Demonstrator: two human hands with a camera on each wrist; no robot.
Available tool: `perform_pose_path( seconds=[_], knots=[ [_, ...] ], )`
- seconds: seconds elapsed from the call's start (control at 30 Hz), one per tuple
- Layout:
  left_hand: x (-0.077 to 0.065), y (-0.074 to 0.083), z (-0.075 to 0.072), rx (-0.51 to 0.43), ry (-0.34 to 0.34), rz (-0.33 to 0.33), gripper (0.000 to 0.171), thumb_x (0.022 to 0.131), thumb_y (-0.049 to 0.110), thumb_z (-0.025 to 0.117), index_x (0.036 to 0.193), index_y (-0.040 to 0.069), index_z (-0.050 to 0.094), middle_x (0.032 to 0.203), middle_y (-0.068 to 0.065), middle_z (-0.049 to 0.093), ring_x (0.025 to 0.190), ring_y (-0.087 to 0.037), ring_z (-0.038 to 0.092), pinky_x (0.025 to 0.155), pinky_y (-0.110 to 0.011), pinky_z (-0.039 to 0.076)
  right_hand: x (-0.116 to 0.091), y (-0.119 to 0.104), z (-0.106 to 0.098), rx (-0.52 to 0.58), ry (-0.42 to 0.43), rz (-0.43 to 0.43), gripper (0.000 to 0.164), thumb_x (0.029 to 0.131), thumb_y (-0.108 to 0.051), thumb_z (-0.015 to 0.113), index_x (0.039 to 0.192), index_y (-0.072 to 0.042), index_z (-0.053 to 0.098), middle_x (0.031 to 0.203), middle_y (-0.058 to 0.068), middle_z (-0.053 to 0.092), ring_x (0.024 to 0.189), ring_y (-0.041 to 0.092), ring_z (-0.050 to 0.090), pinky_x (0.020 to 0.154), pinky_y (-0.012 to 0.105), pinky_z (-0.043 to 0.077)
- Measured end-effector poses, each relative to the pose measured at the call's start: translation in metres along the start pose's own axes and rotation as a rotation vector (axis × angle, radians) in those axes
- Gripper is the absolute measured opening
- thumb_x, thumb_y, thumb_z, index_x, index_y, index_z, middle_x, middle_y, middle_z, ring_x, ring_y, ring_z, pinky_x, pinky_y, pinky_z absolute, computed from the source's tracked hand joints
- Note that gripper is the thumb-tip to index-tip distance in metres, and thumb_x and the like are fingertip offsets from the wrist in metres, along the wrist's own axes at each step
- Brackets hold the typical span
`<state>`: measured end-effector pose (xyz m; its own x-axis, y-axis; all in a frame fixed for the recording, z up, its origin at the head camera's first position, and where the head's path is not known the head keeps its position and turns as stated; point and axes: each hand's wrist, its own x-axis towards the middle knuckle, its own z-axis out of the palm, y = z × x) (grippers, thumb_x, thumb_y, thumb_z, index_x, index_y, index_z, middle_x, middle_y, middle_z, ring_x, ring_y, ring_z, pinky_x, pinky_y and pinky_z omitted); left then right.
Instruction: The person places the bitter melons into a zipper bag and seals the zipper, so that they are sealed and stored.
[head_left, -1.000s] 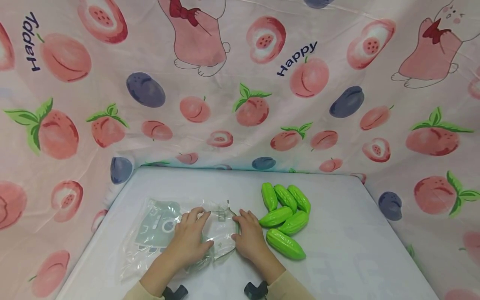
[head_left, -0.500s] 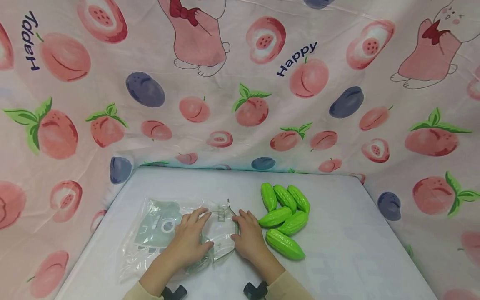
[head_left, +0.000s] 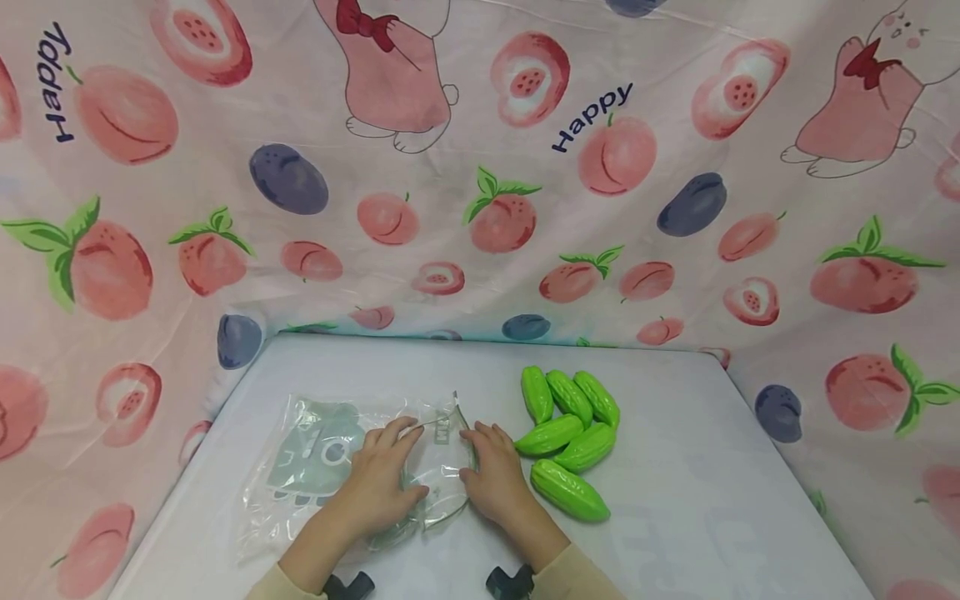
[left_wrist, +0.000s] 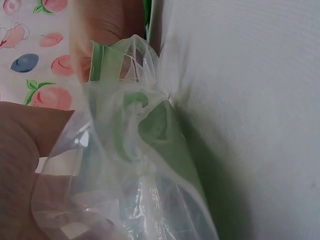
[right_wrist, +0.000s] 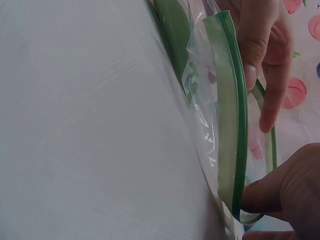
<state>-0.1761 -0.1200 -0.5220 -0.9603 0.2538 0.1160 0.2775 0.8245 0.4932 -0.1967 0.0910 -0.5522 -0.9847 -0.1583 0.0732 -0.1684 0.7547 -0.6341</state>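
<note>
A clear zip bag (head_left: 438, 467) with a green zip edge and a pale green cartoon print lies on the white table. Its mouth, gaping, faces right. My left hand (head_left: 386, 471) holds it near the mouth, thumb at the near side and fingers over the far side. At the mouth's right end, my right hand (head_left: 491, 475) grips the rim. The right wrist view shows the green zip strip (right_wrist: 232, 105) bowed outward, with the right thumb (right_wrist: 265, 195) against its corner. Clear film covers part of the left hand in the left wrist view.
Several bright green ridged vegetables (head_left: 573, 446), like small bitter melons, lie grouped just right of my right hand. A peach-print cloth (head_left: 480, 167) rises behind the table (head_left: 690, 483) and at its sides. Dark wrist mounts (head_left: 510, 582) show at the front.
The bag's mouth has narrowed slightly as my right hand edged left. My left hand and the green vegetables stay in nearly the same place.
</note>
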Motion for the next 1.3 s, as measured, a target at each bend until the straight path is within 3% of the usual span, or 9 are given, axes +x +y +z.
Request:
perform_pose_path(
  seconds=[0.43, 0.8, 1.3],
  knots=[
    [-0.001, 0.002, 0.001, 0.001, -0.004, -0.002, 0.088, 0.08, 0.03, 0.094, 0.156, 0.01, 0.055, 0.166, -0.005, 0.045, 0.143, -0.037, 0.045, 0.106, -0.068, 0.047, -0.003, -0.005, -0.009, 0.04, -0.01, -0.05, 0.053, 0.093, -0.005, 0.074, 0.145, -0.008, 0.062, 0.157, 0.018, 0.058, 0.152, 0.046, 0.046, 0.124, 0.064, 0.039],
    [-0.003, 0.004, 0.0, 0.003, 0.013, 0.006, 0.089, 0.078, 0.03, 0.095, 0.156, 0.01, 0.056, 0.165, -0.004, 0.046, 0.142, -0.037, 0.045, 0.103, -0.066, 0.046, -0.007, -0.004, -0.022, 0.083, -0.015, -0.01, 0.054, 0.094, -0.005, 0.074, 0.146, -0.011, 0.062, 0.149, 0.018, 0.065, 0.142, 0.042, 0.059, 0.118, 0.061, 0.047],
    [-0.005, 0.003, 0.001, -0.011, -0.009, -0.004, 0.089, 0.081, 0.03, 0.093, 0.158, 0.011, 0.053, 0.168, -0.005, 0.042, 0.146, -0.038, 0.043, 0.108, -0.067, 0.043, -0.013, -0.005, -0.044, 0.295, -0.033, 0.023, 0.05, 0.095, 0.0, 0.073, 0.143, -0.011, 0.065, 0.147, 0.014, 0.068, 0.137, 0.04, 0.064, 0.111, 0.053, 0.056]
  ],
)
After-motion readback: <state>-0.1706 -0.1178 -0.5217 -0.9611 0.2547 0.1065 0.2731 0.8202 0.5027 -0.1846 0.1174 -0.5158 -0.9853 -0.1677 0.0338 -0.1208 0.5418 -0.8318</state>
